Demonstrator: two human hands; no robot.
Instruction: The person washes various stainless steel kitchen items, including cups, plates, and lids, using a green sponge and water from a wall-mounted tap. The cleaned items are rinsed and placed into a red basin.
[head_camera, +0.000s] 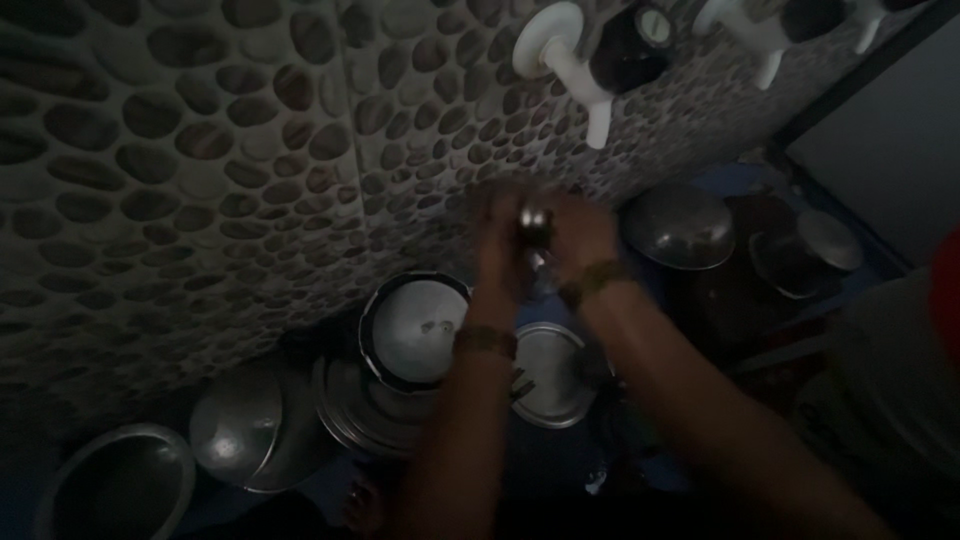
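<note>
A dim washing corner: pebble-patterned wall tiles (200, 180), white taps (575, 60) above, steel plates (545, 375) below. Both hands, left (500, 245) and right (580, 235), clasp a small shiny steel cup (535, 225) against the wall.

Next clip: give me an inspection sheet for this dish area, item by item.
Surface: dark floor, dim and hard to read.
Job's things: small shiny metal piece, blurred, between both hands.
Clutter: round steel plate, dark-rimmed pan, steel lid, bowl, domed lid.
Grippers: left hand and right hand raised together, fingers around the metal piece.
Cables: nothing seen.
Surroundings: pebble-pattern wall with white taps.
</note>
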